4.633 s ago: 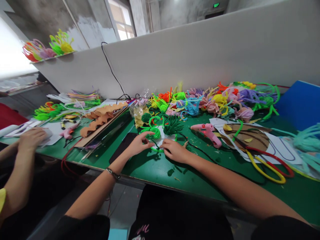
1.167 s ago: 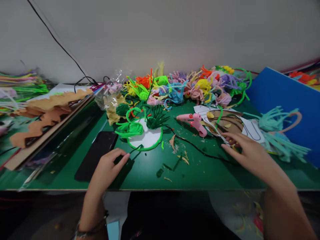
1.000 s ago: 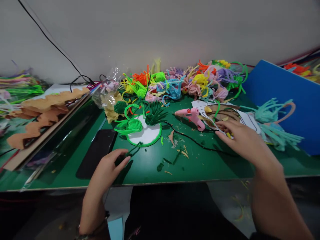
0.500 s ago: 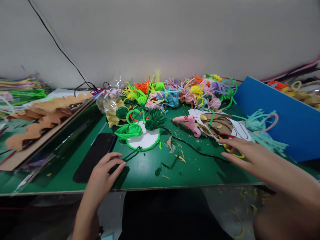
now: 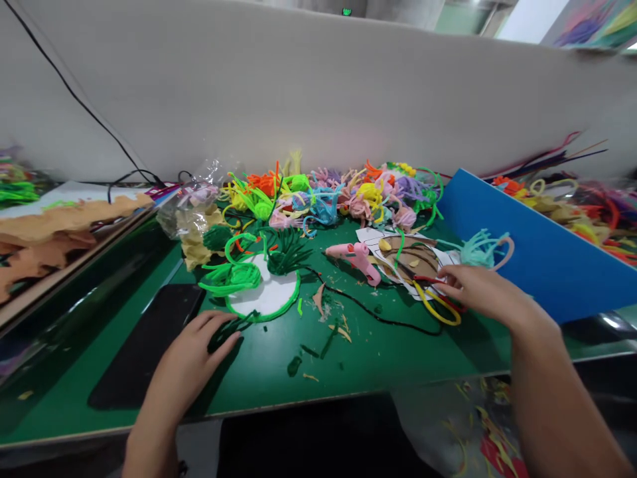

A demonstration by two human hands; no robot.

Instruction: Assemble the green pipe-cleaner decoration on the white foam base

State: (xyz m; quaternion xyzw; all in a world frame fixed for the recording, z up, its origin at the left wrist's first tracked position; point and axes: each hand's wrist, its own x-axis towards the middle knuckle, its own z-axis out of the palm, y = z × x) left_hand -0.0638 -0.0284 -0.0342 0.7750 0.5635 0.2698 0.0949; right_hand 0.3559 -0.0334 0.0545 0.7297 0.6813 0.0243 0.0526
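My left hand (image 5: 192, 355) lies flat near the front edge of the green table (image 5: 378, 352). Its fingers are spread and the fingertips press a dark green pipe cleaner (image 5: 233, 325). That pipe cleaner runs to a white disc ringed in bright green (image 5: 269, 302), which carries green coils and a dark green tuft. My right hand (image 5: 480, 292) is out to the right with its fingers curled round the handles of the red and yellow scissors (image 5: 438, 309). The scissors lie on the table beside a brown cut-out on white paper (image 5: 413, 255).
A pink glue gun (image 5: 355, 257) lies mid-table with its black cord trailing forward. Behind it is a heap of coloured pipe-cleaner flowers (image 5: 338, 196). A blue board (image 5: 537, 252) leans at the right, a black mat (image 5: 144, 342) lies left, brown foam shapes (image 5: 54, 226) are at far left. A grey partition (image 5: 298, 99) closes the back.
My right hand left the green ring and reached right to the scissors, where its fingers curled on the handles. My left hand drew back toward the front edge. The view swung right.
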